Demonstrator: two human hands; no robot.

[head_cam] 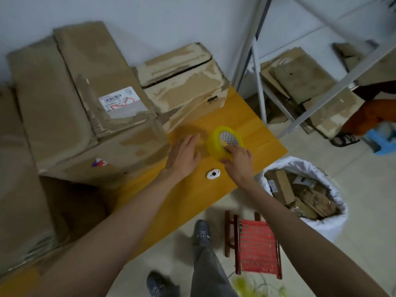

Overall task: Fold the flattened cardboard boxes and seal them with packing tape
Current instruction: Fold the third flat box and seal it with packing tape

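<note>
A yellow roll of packing tape (216,140) lies on the orange-yellow table (246,123), near its right edge. My right hand (239,162) grips the roll's near side, one finger reaching into the core. My left hand (184,156) rests flat on the table just left of the roll, fingers straight. A pile of flattened cardboard boxes (70,108) covers the table's left and back, one bearing a white shipping label (120,99). A worn folded box (184,82) stands behind the tape.
A small white oval object (213,174) lies on the table near my wrists. A white sack of cardboard scraps (300,189) stands on the floor at right, a red stool (255,245) in front. A metal shelf frame (300,86) holds more cardboard.
</note>
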